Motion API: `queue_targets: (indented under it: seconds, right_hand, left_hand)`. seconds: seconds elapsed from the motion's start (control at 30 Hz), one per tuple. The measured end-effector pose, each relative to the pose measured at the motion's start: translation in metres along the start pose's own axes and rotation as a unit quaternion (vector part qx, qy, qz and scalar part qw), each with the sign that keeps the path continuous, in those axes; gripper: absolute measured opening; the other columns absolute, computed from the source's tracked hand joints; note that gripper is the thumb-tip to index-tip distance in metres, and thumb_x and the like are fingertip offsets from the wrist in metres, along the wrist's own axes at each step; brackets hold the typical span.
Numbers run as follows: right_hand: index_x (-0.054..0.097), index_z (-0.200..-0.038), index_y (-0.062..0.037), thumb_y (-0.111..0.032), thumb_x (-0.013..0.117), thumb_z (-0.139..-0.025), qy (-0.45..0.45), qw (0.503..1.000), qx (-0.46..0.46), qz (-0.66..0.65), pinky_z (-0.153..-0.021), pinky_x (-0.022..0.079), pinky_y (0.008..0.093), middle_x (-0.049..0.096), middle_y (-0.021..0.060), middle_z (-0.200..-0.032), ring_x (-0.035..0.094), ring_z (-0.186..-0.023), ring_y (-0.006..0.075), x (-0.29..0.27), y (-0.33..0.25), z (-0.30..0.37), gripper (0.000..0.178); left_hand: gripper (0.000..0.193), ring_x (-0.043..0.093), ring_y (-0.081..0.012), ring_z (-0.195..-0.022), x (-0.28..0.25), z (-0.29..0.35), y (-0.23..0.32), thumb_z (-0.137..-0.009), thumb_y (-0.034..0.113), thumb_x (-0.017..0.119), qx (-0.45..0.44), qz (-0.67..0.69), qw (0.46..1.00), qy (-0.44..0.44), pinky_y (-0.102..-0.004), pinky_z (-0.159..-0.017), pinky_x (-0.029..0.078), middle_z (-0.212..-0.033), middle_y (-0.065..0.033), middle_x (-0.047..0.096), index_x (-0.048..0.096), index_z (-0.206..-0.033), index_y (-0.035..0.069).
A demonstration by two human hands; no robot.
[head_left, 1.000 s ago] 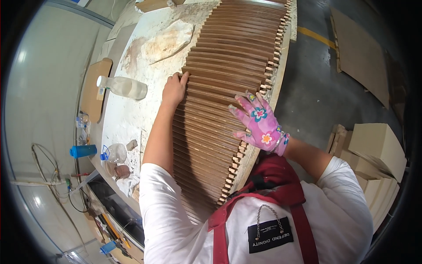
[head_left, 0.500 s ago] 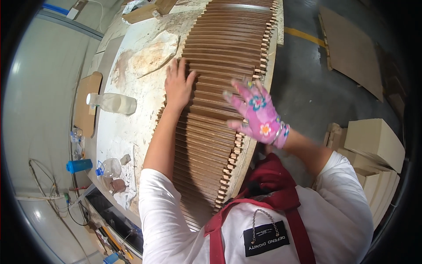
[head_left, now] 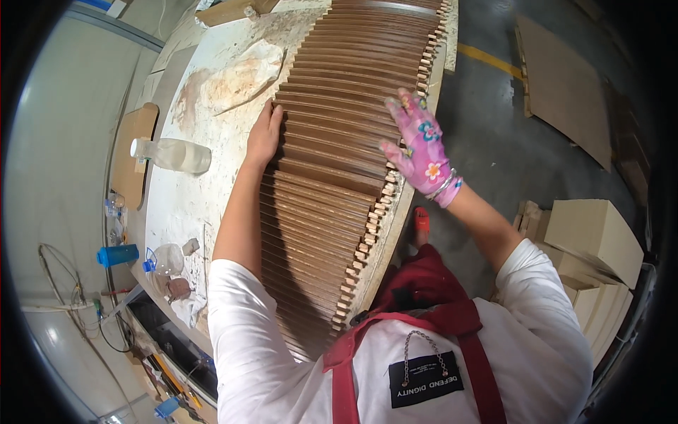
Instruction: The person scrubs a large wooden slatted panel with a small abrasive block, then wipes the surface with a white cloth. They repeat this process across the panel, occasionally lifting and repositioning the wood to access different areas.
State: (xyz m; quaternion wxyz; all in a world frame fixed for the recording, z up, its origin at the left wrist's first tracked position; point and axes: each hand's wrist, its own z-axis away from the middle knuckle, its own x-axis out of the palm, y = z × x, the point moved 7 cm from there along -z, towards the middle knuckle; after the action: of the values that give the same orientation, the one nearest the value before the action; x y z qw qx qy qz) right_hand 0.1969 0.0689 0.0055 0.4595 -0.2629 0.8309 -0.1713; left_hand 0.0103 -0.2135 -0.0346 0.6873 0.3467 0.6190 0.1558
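Note:
A long row of dark brown wooden slats (head_left: pixel 339 113) lies side by side on the worktable, with pale tenon-like tips (head_left: pixel 372 226) sticking out along the right edge. My bare left hand (head_left: pixel 265 134) rests along the left ends of the slats, fingers stretched together and thumb on the near side. On the opposite edge, my right hand (head_left: pixel 422 145) wears a pink flowered glove. Its fingers are spread over the right ends of the slats, fingertips at or just above the wood. Neither hand grips a single slat. A shadow falls across the nearer slats.
Left of the slats, the stained white worktable (head_left: pixel 176 212) carries a crumpled stained cloth (head_left: pixel 244 76), a bottle of cloudy liquid (head_left: pixel 173 154) and a clear plastic jug (head_left: pixel 166 260). Cardboard boxes (head_left: pixel 590 233) stand on the floor at right, below a leaning flat board (head_left: pixel 561 92).
My left hand has slid left from the tops of the slats to their left ends. My gloved right hand has moved right and farther away, onto the right ends. The view has shifted slightly.

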Motion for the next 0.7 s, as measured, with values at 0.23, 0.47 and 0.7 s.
queue_targets:
  seconds: [0.23,0.47,0.7]
  right_hand:
    - [0.047,-0.146,-0.0163,-0.045,0.060,-0.091,-0.059,0.996,0.016,0.059,-0.118,0.019,0.0513,0.037,0.0103,-0.155,0.033,-0.142,0.0392,0.026,-0.011,0.015,0.063]
    - [0.050,-0.144,-0.0155,-0.049,0.059,-0.091,-0.062,0.988,-0.031,0.136,-0.119,0.013,0.0499,0.040,0.0132,-0.153,0.037,-0.140,0.0370,0.025,0.004,-0.020,0.063]
    - [0.046,-0.146,-0.0138,-0.051,0.054,-0.094,-0.106,0.978,-0.067,0.168,-0.117,0.016,0.0539,0.044,0.0144,-0.150,0.036,-0.140,0.0395,0.036,0.005,-0.028,0.065]
  left_hand:
    - [0.062,0.046,-0.0399,-0.133,-0.004,0.002,0.026,-0.103,0.037,0.047,0.046,-0.010,0.999,0.014,-0.0398,-0.110,0.036,-0.143,-0.0288,0.047,0.034,-0.148,-0.004]
    - [0.061,0.042,-0.0372,-0.136,0.014,-0.010,0.034,-0.101,0.045,0.043,0.059,-0.128,0.987,0.080,-0.0405,-0.110,0.037,-0.155,-0.0176,0.035,0.038,-0.148,0.007]
    - [0.065,0.035,-0.0407,-0.140,-0.025,0.008,0.031,-0.100,0.047,0.048,0.085,-0.152,0.969,0.175,-0.0448,-0.112,0.035,-0.155,-0.0213,0.033,0.036,-0.149,0.006]
